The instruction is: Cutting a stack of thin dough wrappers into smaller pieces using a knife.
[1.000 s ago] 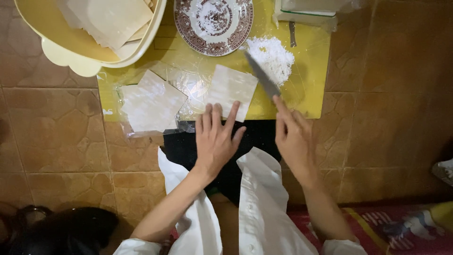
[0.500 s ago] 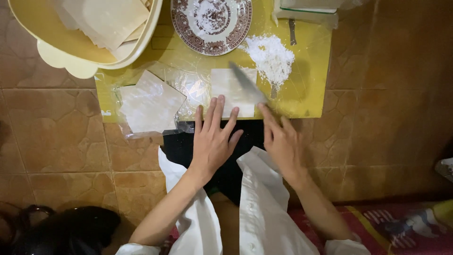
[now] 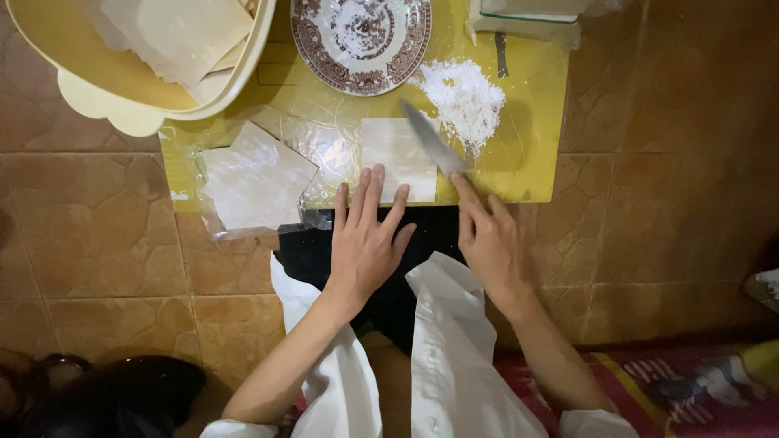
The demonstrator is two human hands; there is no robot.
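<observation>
A home kitchen floor: brown floor tiles [image 3: 89, 268], a yellow cutting mat [image 3: 527, 154], a flour pile [image 3: 466, 97], a patterned plate [image 3: 361, 40].

A brown tiled floor [image 3: 97, 259] carries a yellow mat [image 3: 531, 138] at upper centre. On the mat lie a patterned plate [image 3: 361, 40], a white flour heap [image 3: 464, 99], pale dough squares [image 3: 253, 177] and clear plastic film [image 3: 324, 146]; a cream basin [image 3: 122, 89] overlaps its upper left corner.

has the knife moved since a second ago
Yes. The knife has swung left, away from the flour pile, onto the pale square sheet.
</observation>
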